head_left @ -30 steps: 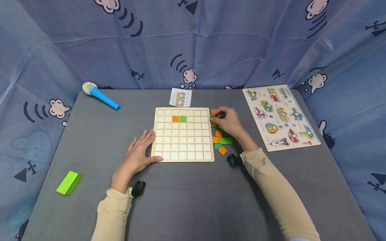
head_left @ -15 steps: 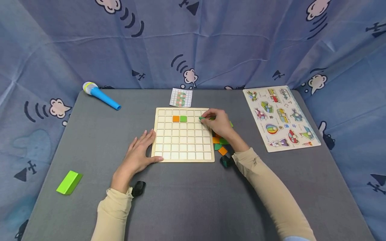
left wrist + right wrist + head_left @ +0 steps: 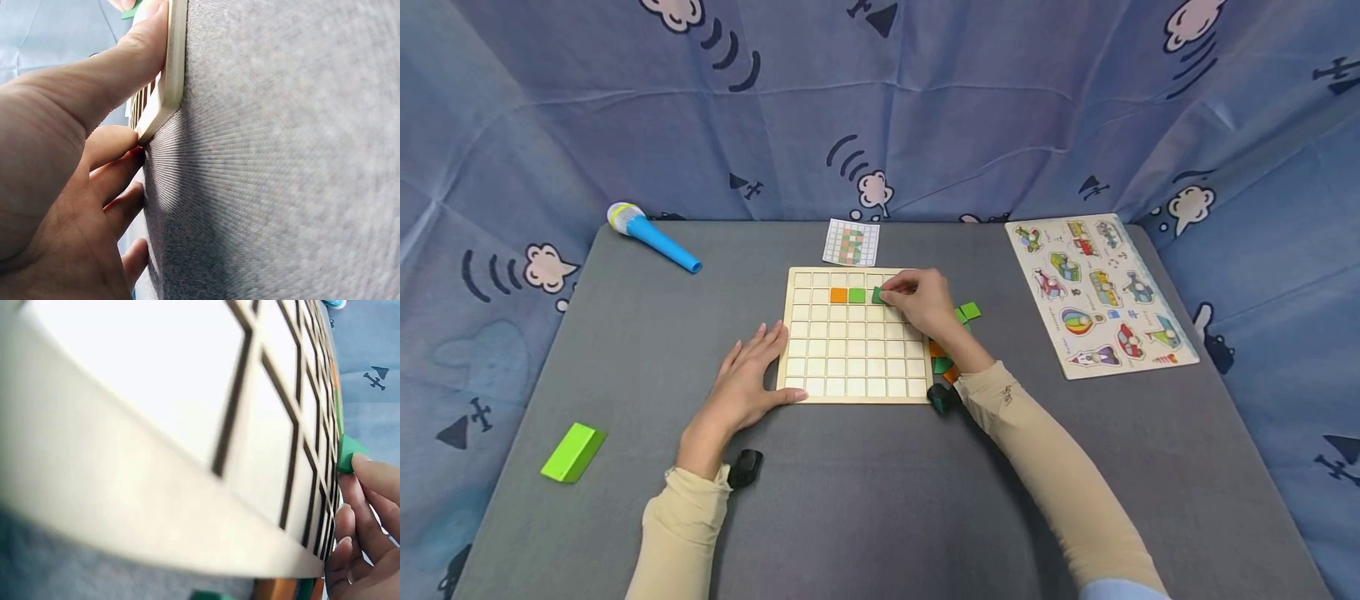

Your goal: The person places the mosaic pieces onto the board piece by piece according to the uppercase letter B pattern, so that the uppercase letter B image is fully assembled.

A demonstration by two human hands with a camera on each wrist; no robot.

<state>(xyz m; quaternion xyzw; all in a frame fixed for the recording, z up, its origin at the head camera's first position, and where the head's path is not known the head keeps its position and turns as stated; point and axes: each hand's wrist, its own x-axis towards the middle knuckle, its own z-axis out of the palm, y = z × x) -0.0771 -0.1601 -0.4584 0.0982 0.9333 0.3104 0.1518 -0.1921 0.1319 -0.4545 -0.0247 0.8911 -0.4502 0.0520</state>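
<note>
A pale wooden grid board lies on the grey table. In its second row from the back sit an orange square tile and a light green square tile, side by side. My right hand pinches a dark green tile between thumb and finger, right at the cell to the right of the light green one. My left hand rests against the board's front left corner, fingers straight along the left edge. Its thumb lies over the front edge.
Several loose orange and green tiles lie right of the board, partly hidden by my right hand and wrist. A printed pattern card lies behind the board. Around them are a picture puzzle board, a toy microphone and a green block.
My right hand has carried the dark green tile leftward from the loose pile to the second row of the board. My left hand has stayed at the board's corner.
</note>
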